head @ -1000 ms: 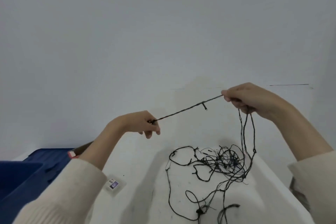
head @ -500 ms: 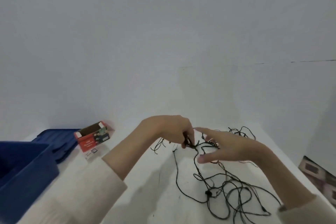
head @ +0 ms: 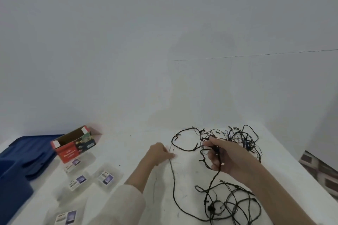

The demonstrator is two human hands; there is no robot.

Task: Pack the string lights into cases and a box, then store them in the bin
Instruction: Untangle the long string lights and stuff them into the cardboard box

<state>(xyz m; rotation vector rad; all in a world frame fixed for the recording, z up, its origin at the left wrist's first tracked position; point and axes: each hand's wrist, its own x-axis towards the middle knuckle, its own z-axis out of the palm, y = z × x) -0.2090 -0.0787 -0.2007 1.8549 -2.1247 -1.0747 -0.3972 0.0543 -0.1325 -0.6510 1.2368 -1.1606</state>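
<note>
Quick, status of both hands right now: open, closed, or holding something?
Left hand: pinching a single strand of the string lights against the table.
Right hand: fingers curled round a bunch of the same string lights.

- I am receiving one view only: the wide-angle head camera.
- It is looking forward and down over the white table (head: 128,142), facing the grey wall (head: 164,33), which is filling the upper half.
- It is sitting close: the left hand (head: 159,153) and right hand (head: 228,159) are reaching in from the bottom edge, with the string lights (head: 210,208) lying lower right.
</note>
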